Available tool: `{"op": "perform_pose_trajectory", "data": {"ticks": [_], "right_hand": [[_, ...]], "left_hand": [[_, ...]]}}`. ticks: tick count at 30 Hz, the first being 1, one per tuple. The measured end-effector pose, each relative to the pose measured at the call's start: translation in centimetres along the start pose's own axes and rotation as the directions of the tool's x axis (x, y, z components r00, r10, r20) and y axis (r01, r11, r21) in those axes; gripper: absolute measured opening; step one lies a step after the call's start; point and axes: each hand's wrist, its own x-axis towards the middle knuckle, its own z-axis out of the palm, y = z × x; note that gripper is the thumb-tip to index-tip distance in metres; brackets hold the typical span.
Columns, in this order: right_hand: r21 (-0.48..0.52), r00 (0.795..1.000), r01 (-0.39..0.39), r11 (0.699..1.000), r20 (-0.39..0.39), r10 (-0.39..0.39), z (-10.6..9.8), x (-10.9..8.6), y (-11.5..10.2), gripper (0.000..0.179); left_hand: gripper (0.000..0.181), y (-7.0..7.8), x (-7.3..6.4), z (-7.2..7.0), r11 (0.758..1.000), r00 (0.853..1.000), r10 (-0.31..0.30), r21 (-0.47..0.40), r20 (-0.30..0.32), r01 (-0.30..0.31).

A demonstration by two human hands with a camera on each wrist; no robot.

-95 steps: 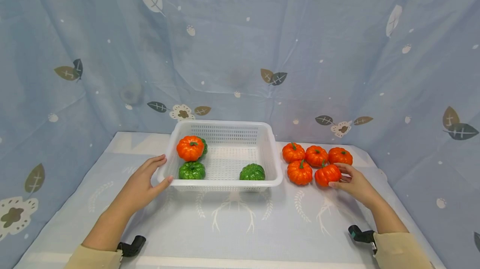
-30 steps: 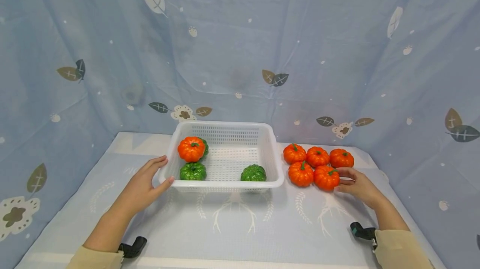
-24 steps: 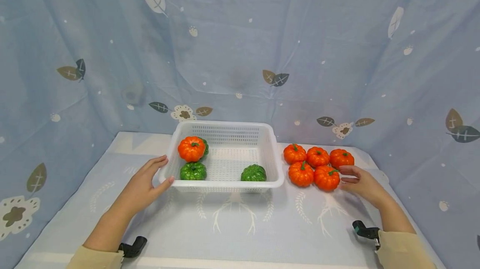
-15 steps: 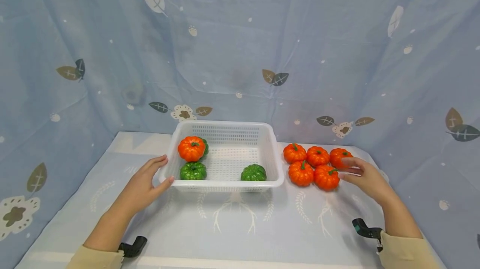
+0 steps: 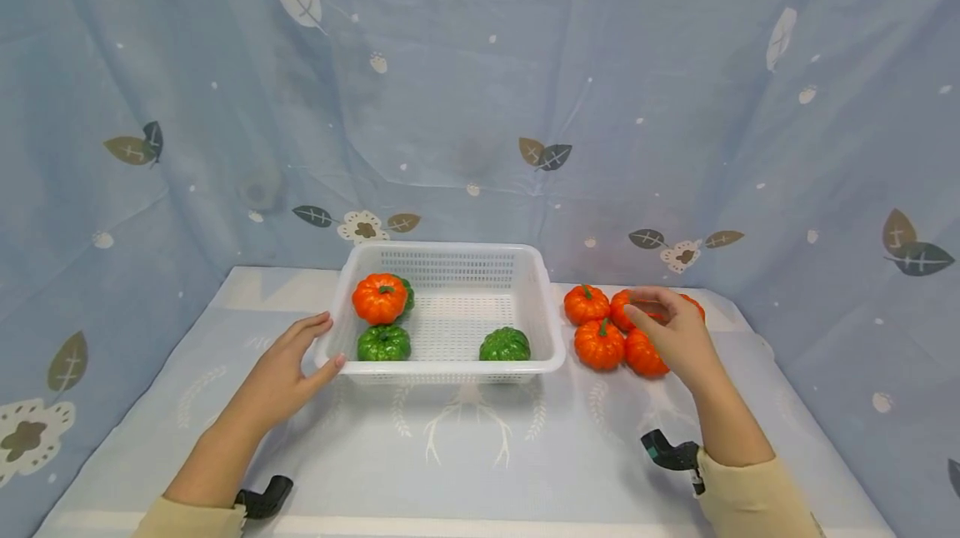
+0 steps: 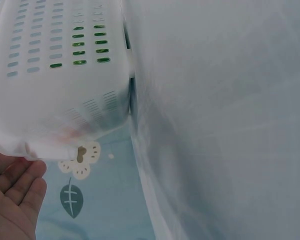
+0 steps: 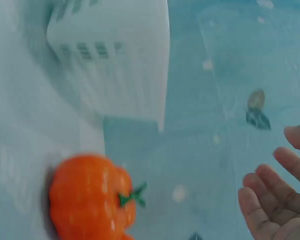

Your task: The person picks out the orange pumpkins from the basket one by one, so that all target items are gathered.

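In the head view my left hand (image 5: 281,371) touches the left rim of a white plastic basket (image 5: 450,367) with fingers and thumb spread. The left wrist view shows its fingertips at the basket's edge. Inside the basket are an orange pumpkin (image 5: 379,299) and several green ones, one green pumpkin (image 5: 505,345) at the front right. My right hand (image 5: 678,338) hovers over a group of small orange pumpkins right of the basket, holding nothing, and hides parts of some. In the right wrist view its fingers are relaxed and apart from a pumpkin (image 7: 87,200).
A pale cloth covers the table (image 5: 465,471). Behind it hangs a blue patterned curtain (image 5: 450,88), close to the table's back edge. At the group's front left is another orange pumpkin (image 5: 599,345).
My right hand has let go of the front right orange pumpkin, drawn back right, then risen and moved left over the group. The left hand stays on the basket rim.
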Motion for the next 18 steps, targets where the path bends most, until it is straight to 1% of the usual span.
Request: {"op": "perform_pose_trajectory", "data": {"ticks": [4, 10, 11, 13, 17, 18], "right_hand": [[0.05, 0.997, 0.072, 0.996, -0.015, -0.071, 2.5, 0.8, -1.5, 0.04], [0.134, 0.991, 0.127, 0.983, 0.016, -0.131, 6.1, 1.9, -3.7, 0.034], [0.152, 0.99, 0.135, 0.979, 0.02, -0.139, 6.6, 1.8, -4.5, 0.034], [0.193, 0.985, 0.169, 0.966, 0.009, -0.174, 7.9, 2.2, -5.1, 0.033], [0.241, 0.972, 0.228, 0.943, -0.004, -0.234, 10.3, 2.7, -6.2, 0.035], [0.247, 0.968, 0.243, 0.938, -0.006, -0.249, 11.0, 3.0, -6.1, 0.035]], "left_hand": [[0.066, 0.1, 0.0, 0.1, 1.0, 1.0, 0.004, 0.003, -0.005, -0.004], [0.065, 0.0, 0.0, 0.0, 1.0, 1.0, -0.004, 0.003, -0.004, 0.004], [0.065, 0.0, 0.0, 0.0, 1.0, 1.0, -0.003, 0.002, -0.004, 0.003], [0.066, -0.1, 0.0, 0.1, 1.0, 1.0, 0.001, 0.002, -0.004, -0.001], [0.066, -0.4, 0.1, 0.3, 1.0, 1.0, 0.004, 0.0, -0.004, -0.004], [0.066, -0.4, 0.0, 0.3, 1.0, 1.0, 0.005, 0.001, -0.005, -0.005]]}}
